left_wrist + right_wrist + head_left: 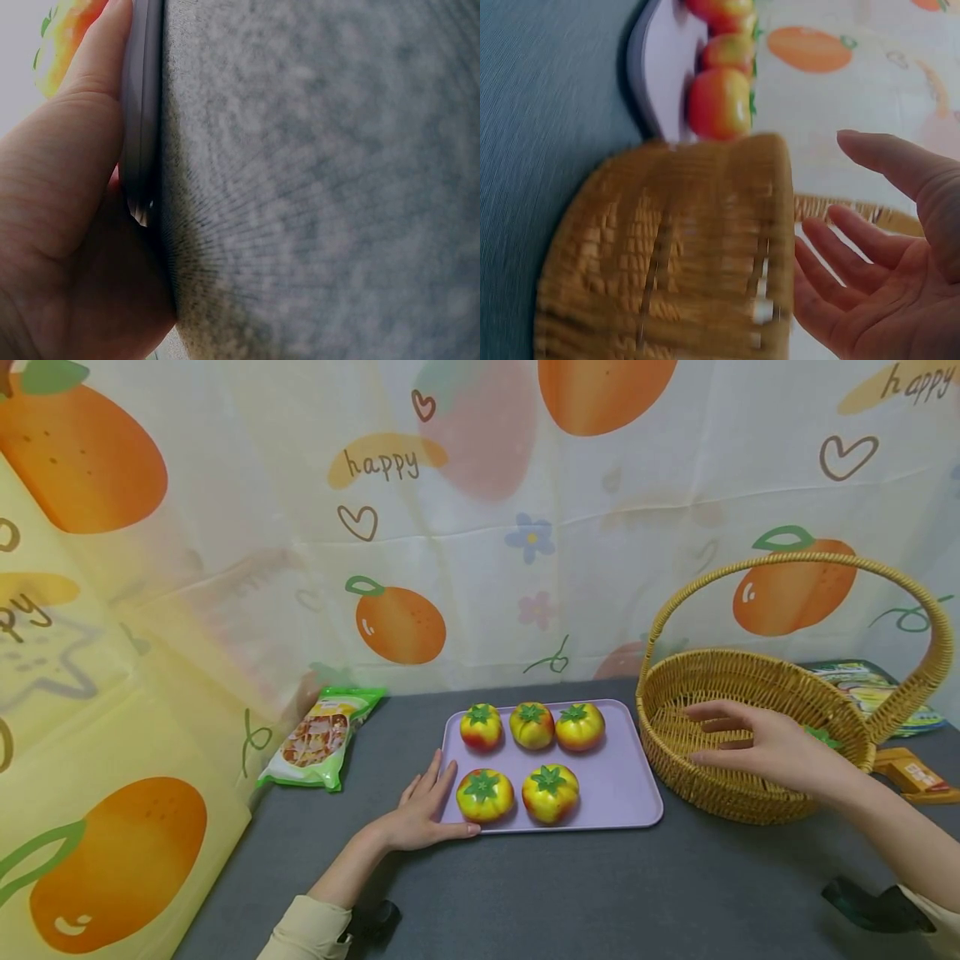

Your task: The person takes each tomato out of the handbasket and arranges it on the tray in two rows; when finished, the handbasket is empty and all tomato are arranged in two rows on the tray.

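Observation:
Several yellow-red tomatoes with green star-shaped tops, such as the front one (551,794), sit in two rows on a lilac tray (618,785). My left hand (420,806) rests at the tray's front left corner, its fingers straight along the side and its thumb on the front rim. In the left wrist view, the thumb (82,105) lies against the rim. Over the wicker basket (750,806), my right hand (765,745) holds nothing, its fingers spread apart. A green leafy top (823,737) shows inside the basket, mostly hidden behind that hand.
A tall hoop handle (795,560) arches over the basket. At the back left lies a green-and-white food packet (318,739). Another packet (870,689) lies behind the basket, and an orange-brown package (918,772) at its right. A printed curtain (480,568) hangs behind the dark table (562,893).

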Available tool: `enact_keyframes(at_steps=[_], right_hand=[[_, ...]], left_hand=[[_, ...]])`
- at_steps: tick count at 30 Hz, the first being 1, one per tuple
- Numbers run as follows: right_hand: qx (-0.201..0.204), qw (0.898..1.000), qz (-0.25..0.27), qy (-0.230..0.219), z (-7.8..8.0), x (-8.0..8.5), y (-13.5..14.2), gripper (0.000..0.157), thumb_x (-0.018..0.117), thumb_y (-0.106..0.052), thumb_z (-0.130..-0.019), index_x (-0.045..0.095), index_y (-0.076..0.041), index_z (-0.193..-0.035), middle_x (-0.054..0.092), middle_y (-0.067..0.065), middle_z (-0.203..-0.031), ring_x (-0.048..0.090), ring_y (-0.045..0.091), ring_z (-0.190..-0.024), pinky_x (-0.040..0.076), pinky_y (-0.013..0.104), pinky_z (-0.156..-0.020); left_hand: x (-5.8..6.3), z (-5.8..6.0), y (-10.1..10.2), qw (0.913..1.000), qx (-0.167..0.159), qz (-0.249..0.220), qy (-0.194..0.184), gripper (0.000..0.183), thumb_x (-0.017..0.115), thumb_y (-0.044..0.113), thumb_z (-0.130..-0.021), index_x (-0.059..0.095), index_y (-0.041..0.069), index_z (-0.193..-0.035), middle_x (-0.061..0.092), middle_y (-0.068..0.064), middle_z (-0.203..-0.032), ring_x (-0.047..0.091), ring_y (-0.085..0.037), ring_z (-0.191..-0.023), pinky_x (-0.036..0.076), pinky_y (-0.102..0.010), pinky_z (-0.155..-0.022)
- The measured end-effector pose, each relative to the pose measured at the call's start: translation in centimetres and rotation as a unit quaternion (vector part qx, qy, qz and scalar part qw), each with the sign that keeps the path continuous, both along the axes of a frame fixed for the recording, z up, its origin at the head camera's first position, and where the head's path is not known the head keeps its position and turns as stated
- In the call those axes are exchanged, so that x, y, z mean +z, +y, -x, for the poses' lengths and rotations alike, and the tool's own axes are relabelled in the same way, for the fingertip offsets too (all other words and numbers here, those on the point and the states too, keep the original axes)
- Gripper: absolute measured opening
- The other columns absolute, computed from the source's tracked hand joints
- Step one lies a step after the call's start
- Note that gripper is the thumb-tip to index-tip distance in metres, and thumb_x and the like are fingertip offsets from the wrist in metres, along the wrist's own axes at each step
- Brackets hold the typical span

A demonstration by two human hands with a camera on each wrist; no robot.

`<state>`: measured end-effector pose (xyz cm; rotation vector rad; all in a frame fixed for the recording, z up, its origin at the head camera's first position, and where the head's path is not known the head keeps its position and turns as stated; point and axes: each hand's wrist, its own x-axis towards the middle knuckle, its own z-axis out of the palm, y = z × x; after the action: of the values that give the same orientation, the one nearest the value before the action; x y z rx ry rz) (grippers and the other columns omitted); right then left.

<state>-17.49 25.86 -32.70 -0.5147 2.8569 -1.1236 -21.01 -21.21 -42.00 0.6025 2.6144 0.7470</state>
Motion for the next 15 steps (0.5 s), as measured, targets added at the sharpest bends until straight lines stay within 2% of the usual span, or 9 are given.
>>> enact_keyframes(at_steps=[8,15], right_hand=[[-0.035,0.997,-0.054,0.036,0.1,-0.4,3.0,0.059,0.074,-0.037,-0.087,0.053,-0.010,-0.135,0.058,0.018,-0.132,0.053,0.040,-0.118,0.045,0.058,-0.086],[-0.064,0.989,-0.127,0.043,0.8,-0.9,4.8,0.067,0.075,-0.041,-0.086,0.052,-0.001,-0.134,0.055,0.028,-0.129,0.052,0.046,-0.113,0.042,0.061,-0.082]], left_hand=[[0.1,0.0,0.0,1.0000,0.003,0.000,0.002,0.109,0.064,0.064,-0.082,0.007,0.011,-0.157,-0.016,-0.015,-0.161,-0.004,-0.036,-0.147,-0.003,-0.059,-0.112],[0.1,-0.1,0.0,1.0000,0.001,0.003,0.002,0.109,0.064,0.065,-0.082,0.006,0.011,-0.158,-0.017,-0.014,-0.161,-0.005,-0.034,-0.148,-0.003,-0.057,-0.113]])
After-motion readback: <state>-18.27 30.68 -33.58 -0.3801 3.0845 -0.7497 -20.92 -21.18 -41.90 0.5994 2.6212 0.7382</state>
